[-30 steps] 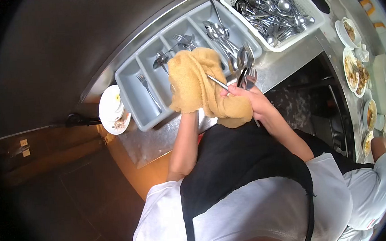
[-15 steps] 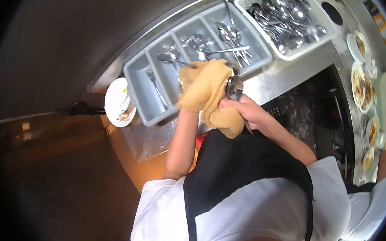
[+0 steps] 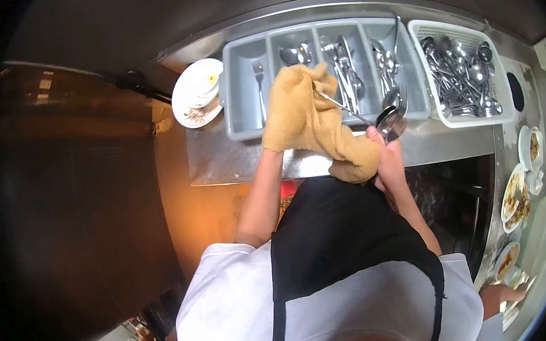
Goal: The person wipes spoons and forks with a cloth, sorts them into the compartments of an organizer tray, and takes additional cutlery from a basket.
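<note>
A tan cloth point(image 3: 301, 114) covers my left hand, whose fingers are hidden beneath it. The cloth is folded around one end of a thin metal utensil point(image 3: 344, 107). My right hand point(image 3: 387, 156) is closed on several spoons and forks point(image 3: 394, 114), their heads pointing up, and on the cloth's lower end. Just beyond both hands lies the grey cutlery tray point(image 3: 245, 133) with four long compartments. A single fork point(image 3: 260, 90) lies in the leftmost one; spoons point(image 3: 296, 55) and other cutlery lie in the others.
A white basket point(image 3: 472, 122) full of spoons and ladles stands right of the tray. Stacked plates with scraps point(image 3: 195, 93) are at the left. More dishes of food leftovers point(image 3: 514, 198) line the right counter, where another person's hand point(image 3: 512, 292) shows at lower right.
The view has turned, so the tray now looks level. Cutlery seen over the tray's middle half a second ago is no longer there. A thin utensil again runs between cloth and right hand.
</note>
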{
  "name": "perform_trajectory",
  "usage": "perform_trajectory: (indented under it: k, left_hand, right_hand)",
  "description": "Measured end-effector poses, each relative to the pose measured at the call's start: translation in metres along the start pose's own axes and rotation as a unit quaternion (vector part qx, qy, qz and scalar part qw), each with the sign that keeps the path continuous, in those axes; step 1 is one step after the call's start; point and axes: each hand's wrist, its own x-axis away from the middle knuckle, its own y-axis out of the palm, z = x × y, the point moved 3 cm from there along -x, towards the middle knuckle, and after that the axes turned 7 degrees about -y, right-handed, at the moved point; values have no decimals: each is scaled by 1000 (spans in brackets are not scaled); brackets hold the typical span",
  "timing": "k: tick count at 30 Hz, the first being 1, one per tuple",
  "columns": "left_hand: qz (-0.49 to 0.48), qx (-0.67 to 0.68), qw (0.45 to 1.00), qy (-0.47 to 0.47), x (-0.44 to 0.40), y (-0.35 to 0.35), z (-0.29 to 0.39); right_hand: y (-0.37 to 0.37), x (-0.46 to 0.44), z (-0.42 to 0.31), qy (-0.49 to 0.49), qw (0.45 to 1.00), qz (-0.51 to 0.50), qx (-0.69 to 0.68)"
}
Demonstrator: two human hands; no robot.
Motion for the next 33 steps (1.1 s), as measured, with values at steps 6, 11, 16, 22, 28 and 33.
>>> perform_trajectory:
  k: [6,11,16,22,28,33]
  left_hand:
    - [5,-135,986,102,34,-5,22]
    - [148,-731,661,81,23,-22,-42]
    - [-125,-646,692,298,63,-25,48]
    - [-143,-668,691,237,58,-29,6]
    - [26,-114,988,-102,55,-15,-19]
    - [132,-323,937,14,38,-5,-13]
  right_hand:
    - [12,-9,15,-23,999,-4,42]
    - [70,-9,22,114,989,-83,-38]
    - [67,9,35,229,947,-217,-58]
    - [59,32,49,130,952,-277,21]
    - [44,38,33,24,956,-222,191]
    - [25,37,25,-77,950,-110,281]
